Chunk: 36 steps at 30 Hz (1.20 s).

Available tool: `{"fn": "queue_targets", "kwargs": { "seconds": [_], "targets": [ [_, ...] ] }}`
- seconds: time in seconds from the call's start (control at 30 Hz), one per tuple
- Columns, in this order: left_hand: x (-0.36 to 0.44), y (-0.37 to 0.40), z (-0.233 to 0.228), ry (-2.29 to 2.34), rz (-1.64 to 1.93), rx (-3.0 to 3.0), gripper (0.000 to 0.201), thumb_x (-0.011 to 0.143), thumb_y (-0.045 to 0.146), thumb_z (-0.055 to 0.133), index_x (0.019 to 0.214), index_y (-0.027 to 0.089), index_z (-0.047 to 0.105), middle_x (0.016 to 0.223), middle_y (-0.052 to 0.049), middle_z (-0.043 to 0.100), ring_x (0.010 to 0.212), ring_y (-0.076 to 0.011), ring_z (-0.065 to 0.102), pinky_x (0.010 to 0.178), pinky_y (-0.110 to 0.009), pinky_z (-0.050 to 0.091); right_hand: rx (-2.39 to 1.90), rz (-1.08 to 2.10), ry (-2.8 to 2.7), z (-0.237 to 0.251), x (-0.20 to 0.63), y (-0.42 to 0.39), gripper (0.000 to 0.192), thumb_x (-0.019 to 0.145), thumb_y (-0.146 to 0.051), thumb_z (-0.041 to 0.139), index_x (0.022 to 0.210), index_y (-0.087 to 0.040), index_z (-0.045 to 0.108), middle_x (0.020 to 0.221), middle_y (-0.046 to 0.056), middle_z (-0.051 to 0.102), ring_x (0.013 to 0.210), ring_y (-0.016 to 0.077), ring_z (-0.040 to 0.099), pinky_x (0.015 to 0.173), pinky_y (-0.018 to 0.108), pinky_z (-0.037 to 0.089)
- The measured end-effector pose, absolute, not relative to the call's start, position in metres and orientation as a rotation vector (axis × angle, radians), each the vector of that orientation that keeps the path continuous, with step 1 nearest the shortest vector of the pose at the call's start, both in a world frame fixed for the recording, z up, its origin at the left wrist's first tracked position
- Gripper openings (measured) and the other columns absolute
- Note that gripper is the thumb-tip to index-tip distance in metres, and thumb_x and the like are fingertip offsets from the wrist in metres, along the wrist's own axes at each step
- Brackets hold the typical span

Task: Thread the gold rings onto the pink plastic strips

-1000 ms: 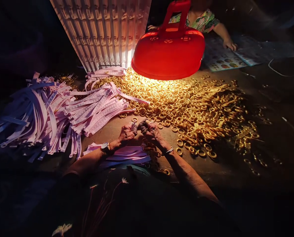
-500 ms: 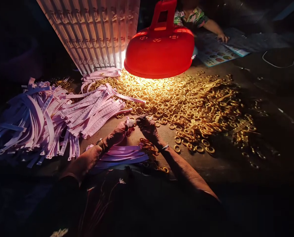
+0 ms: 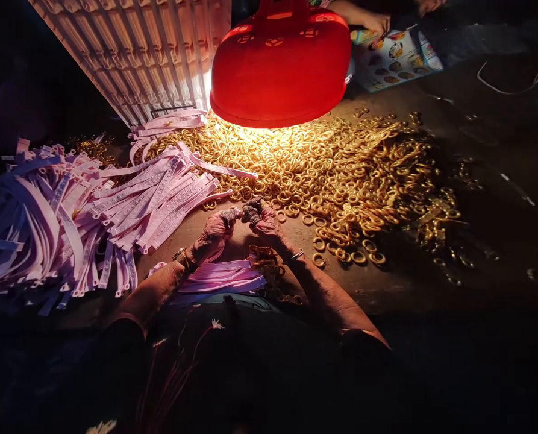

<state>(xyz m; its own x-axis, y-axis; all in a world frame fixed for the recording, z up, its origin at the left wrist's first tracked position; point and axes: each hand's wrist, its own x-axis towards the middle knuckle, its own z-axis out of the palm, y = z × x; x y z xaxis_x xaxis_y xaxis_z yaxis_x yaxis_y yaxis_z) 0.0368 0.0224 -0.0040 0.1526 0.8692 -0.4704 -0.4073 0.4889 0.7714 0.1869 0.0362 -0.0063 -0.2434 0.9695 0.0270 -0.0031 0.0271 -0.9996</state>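
Observation:
My left hand [image 3: 217, 230] is closed around a pink strap [image 3: 217, 249] whose tail hangs below the fingers. Its fingertips meet those of my right hand [image 3: 265, 223] above the table. The right fingers are pinched together, and whatever sits between them is too small to make out. Greyish wraps cover some fingertips on both hands. Under my wrists lies a small stack of pink straps [image 3: 226, 276], with a cluster of gold-coloured rings [image 3: 269, 265] at its right end. A broad heap of gold-coloured rings [image 3: 305, 172] spreads just beyond my hands.
A red lamp shade [image 3: 280, 75] hangs low over the rings. Large piles of pink straps [image 3: 155, 199] lie on the left, in front of a ribbed, pale panel [image 3: 137, 54]. Across the table, another person's hand [image 3: 377, 25] is over a printed sheet [image 3: 397, 57].
The view has shifted slightly, so most things appear higher and further left. My hands stay fingertip to fingertip. The other person's hands have moved over the printed sheet.

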Motion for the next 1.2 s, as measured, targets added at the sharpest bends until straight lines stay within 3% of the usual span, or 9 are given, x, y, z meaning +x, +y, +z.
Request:
{"fn": "queue_targets", "kwargs": {
  "seconds": [0.13, 0.33, 0.5, 0.67, 0.83, 0.97, 1.07, 1.2],
  "targets": [
    [0.042, 0.018, 0.001, 1.097, 0.978, 0.522, 0.031, 0.069, 0.026, 0.081, 0.067, 0.016, 0.052, 0.05, 0.007, 0.036, 0.04, -0.0018, 0.021, 0.042, -0.021, 0.01, -1.087, 1.292, -1.521, -0.001, 0.185, 0.028, 0.034, 0.086, -0.056, 0.053, 0.085, -0.022, 0.049, 0.069, 0.0, 0.049, 0.066, 0.0134, 0.042, 0.06, 0.027, 0.037],
    [0.046, 0.007, 0.005, 1.118, 0.968, 0.632, 0.025, 0.06, 0.024, 0.078, 0.071, 0.014, 0.058, 0.047, 0.008, 0.041, 0.039, -0.002, 0.022, 0.041, -0.02, 0.01, -1.187, 1.177, -1.61, 0.0, 0.191, 0.021, 0.03, 0.089, -0.05, 0.046, 0.079, -0.023, 0.043, 0.07, 0.0, 0.046, 0.068, 0.0145, 0.039, 0.064, 0.03, 0.034],
    [0.049, 0.0, 0.003, 1.235, 1.03, 0.843, 0.031, 0.057, 0.033, 0.081, 0.067, 0.015, 0.058, 0.049, 0.006, 0.049, 0.039, -0.0023, 0.031, 0.04, -0.018, 0.018, -1.276, 1.174, -1.659, 0.006, 0.189, 0.025, 0.032, 0.092, -0.051, 0.046, 0.077, -0.023, 0.041, 0.067, -0.002, 0.042, 0.066, 0.0145, 0.036, 0.062, 0.029, 0.033],
    [0.04, 0.0, 0.027, 1.23, 0.875, 0.894, 0.03, 0.062, 0.037, 0.078, 0.071, 0.015, 0.06, 0.054, 0.0, 0.059, 0.041, -0.0071, 0.044, 0.039, -0.019, 0.027, -1.27, 1.038, -1.805, 0.026, 0.191, 0.02, 0.035, 0.098, -0.053, 0.042, 0.084, -0.022, 0.048, 0.066, -0.002, 0.044, 0.068, 0.0143, 0.039, 0.067, 0.028, 0.036],
    [0.027, -0.004, 0.059, 1.147, 0.777, 0.912, 0.035, 0.058, 0.036, 0.085, 0.056, 0.016, 0.056, 0.045, 0.005, 0.042, 0.04, -0.0034, 0.028, 0.04, -0.019, 0.019, -1.335, 1.034, -2.075, 0.046, 0.203, -0.017, 0.028, 0.098, -0.043, 0.053, 0.102, -0.016, 0.053, 0.062, -0.004, 0.051, 0.06, 0.0114, 0.046, 0.058, 0.025, 0.032],
    [0.025, -0.021, 0.064, 1.14, 0.638, 0.972, 0.032, 0.06, 0.038, 0.086, 0.057, 0.016, 0.063, 0.046, 0.003, 0.041, 0.042, -0.0048, 0.028, 0.041, -0.021, 0.017, -1.396, 0.857, -2.238, 0.051, 0.208, -0.055, 0.03, 0.098, -0.037, 0.057, 0.116, -0.013, 0.05, 0.078, 0.006, 0.067, 0.067, 0.0166, 0.06, 0.057, 0.027, 0.028],
    [0.028, -0.036, 0.06, 1.087, 0.561, 1.01, 0.034, 0.06, 0.042, 0.086, 0.059, 0.015, 0.067, 0.048, 0.002, 0.043, 0.043, -0.0058, 0.03, 0.042, -0.022, 0.017, -1.376, 0.811, -2.239, 0.045, 0.213, -0.074, 0.024, 0.098, -0.034, 0.057, 0.111, -0.015, 0.051, 0.087, 0.011, 0.069, 0.072, 0.0192, 0.064, 0.059, 0.029, 0.028],
    [0.031, -0.048, 0.049, 1.025, 0.596, 0.988, 0.041, 0.061, 0.05, 0.085, 0.064, 0.013, 0.069, 0.05, 0.0, 0.048, 0.044, -0.0058, 0.031, 0.043, -0.022, 0.017, -1.404, 0.962, -2.007, 0.033, 0.215, -0.08, 0.029, 0.096, -0.047, 0.057, 0.097, -0.019, 0.049, 0.072, 0.004, 0.06, 0.06, 0.0154, 0.055, 0.056, 0.028, 0.028]
  ]
}}
